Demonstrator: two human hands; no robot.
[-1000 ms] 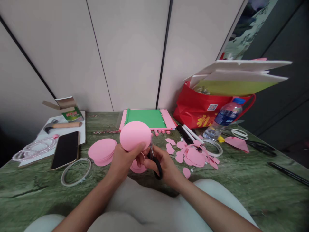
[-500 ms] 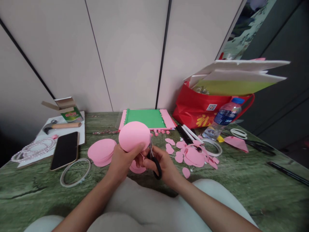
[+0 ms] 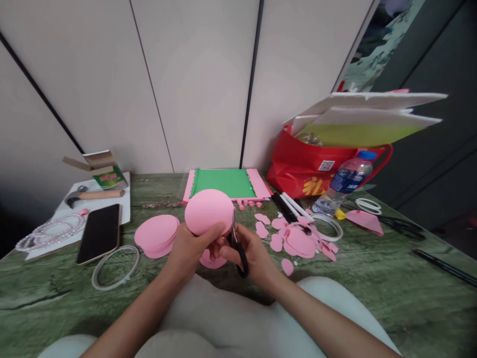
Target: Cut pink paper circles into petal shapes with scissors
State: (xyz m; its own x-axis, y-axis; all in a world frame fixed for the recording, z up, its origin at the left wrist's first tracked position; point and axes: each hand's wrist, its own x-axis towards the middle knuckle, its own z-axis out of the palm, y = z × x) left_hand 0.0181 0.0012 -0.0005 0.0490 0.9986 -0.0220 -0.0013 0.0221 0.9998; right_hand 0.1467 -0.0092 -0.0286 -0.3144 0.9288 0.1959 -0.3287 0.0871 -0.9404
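Note:
My left hand (image 3: 196, 243) pinches a round pink paper disc (image 3: 208, 211) by its lower edge and holds it up facing me. My right hand (image 3: 250, 251) is closed round the black handles of a pair of scissors (image 3: 242, 258). The blades point up, right beside the disc's right edge. Below my hands lies another pink paper circle (image 3: 212, 261), partly covered by my fingers. A stack of pink paper circles (image 3: 157, 236) rests to the left of my left hand. Pink paper scraps (image 3: 301, 242) are scattered right of the scissors.
At left lie a phone (image 3: 100, 233), a tape roll (image 3: 115, 267), a hammer (image 3: 95, 196) and bead strings (image 3: 50, 232). Behind are green sheets (image 3: 223, 183). A red bag (image 3: 294, 164), water bottle (image 3: 345, 181), tape roll (image 3: 337, 228) and white pens (image 3: 296, 205) stand or lie at right.
The disc has shifted very slightly right and down in my left hand, and the scissors beside it have moved a little. The things on the table stay where they were.

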